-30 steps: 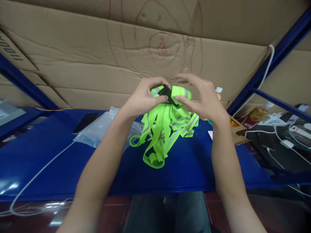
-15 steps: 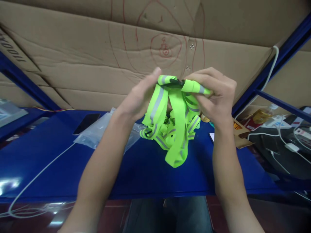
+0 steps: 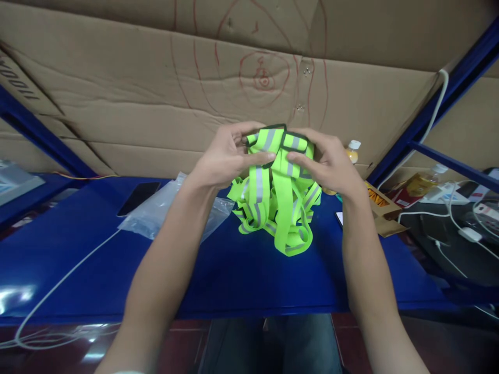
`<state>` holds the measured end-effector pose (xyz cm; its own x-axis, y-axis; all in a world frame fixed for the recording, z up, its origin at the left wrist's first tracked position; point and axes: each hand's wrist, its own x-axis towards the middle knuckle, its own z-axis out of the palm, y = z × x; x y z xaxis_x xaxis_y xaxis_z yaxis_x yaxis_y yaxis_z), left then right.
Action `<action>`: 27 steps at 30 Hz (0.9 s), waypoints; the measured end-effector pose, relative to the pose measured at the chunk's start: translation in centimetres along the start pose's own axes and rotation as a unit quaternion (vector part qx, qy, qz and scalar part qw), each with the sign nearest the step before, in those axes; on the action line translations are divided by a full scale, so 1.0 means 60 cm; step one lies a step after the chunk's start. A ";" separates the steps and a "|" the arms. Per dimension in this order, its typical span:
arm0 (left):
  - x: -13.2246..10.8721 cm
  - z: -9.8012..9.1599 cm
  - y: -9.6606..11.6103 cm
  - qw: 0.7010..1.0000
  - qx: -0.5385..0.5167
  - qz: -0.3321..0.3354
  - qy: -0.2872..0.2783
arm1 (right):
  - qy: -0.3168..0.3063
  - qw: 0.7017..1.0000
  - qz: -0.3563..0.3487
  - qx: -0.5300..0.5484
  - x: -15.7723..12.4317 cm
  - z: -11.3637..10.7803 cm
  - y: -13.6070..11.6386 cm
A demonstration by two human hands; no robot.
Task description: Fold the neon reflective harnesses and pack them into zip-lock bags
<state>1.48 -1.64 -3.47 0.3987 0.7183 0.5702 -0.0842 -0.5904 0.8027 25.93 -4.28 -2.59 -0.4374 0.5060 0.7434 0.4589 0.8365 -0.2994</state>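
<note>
Between my hands is a neon-yellow reflective strap (image 3: 286, 192) with grey stripes, bunched in many loops that hang down over the blue tabletop. My left hand (image 3: 232, 156) pinches its upper left part, thumb in front, beside a black-edged piece. My right hand (image 3: 327, 158) grips the upper right part, thumb pressed on the front near a folded end with black trim. The two thumbs are a little apart. My fingers behind the strap are partly hidden.
On the blue table (image 3: 249, 285), a clear plastic bag (image 3: 152, 213) and a dark phone (image 3: 138, 197) lie left. A small open carton (image 3: 384, 208) and a bottle (image 3: 353, 150) stand right, near white cables (image 3: 424, 215). A cardboard wall (image 3: 136, 98) closes the back.
Both hands have turned the top of the strap so its black-edged pieces face me. My right hand has moved slightly left and down, thumb now on the front. The hanging loops have shifted.
</note>
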 end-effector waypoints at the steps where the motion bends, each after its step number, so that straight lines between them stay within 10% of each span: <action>1: 0.000 -0.001 -0.001 1.000 0.023 0.018 -0.008 | -0.021 1.000 0.014 0.010 -0.001 -0.001 0.003; 7: -0.006 0.001 -0.022 0.995 0.068 0.012 -0.068 | -0.164 0.983 0.054 0.066 -0.006 -0.011 0.003; 18: 0.012 0.013 -0.042 0.983 -0.073 -0.149 -0.082 | -0.072 0.994 0.027 -0.083 -0.001 0.013 0.011; 27: 0.003 -0.009 -0.053 0.973 -0.112 -0.201 -0.021 | -0.136 0.989 -0.052 -0.036 -0.002 0.050 0.016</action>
<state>1.35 0.56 -5.81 0.4774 0.8561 0.1979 -0.1080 -0.1663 0.9801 24.10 -2.94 -4.76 -0.6724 0.4651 0.5759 0.4512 0.8742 -0.1792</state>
